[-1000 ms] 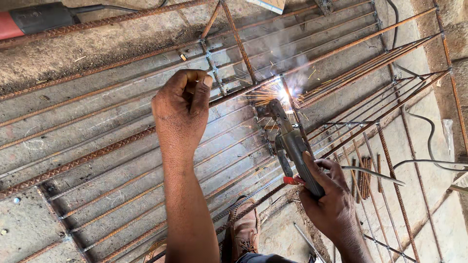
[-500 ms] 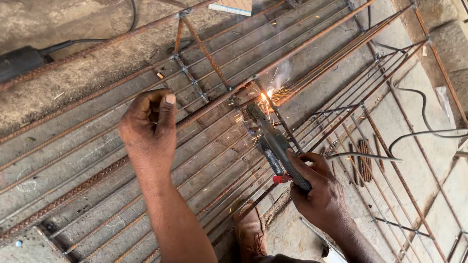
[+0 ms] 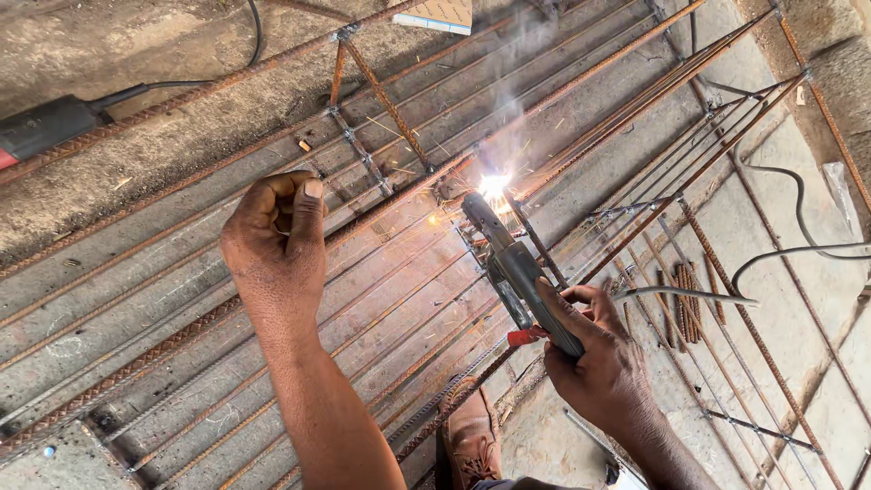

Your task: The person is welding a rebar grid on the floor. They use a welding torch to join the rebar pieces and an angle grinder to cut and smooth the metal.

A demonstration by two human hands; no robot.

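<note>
Concrete floor [image 3: 163, 54] lies under a rusty rebar grid [image 3: 181, 299].

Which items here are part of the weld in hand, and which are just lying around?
In use:
- right hand gripping the electrode holder
- weld arc on the rusty rebar frame
- left hand closed on a frame bar

Lying about:
- power tool with a black cord, upper left
- loose cable on the floor at right
- short rusty rod offcuts

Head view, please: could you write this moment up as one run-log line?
left hand: gripping rusty rebar | right hand: holding welding electrode holder | arc: lit at rebar joint, smoke rising | brown shoe: below the bars
</note>
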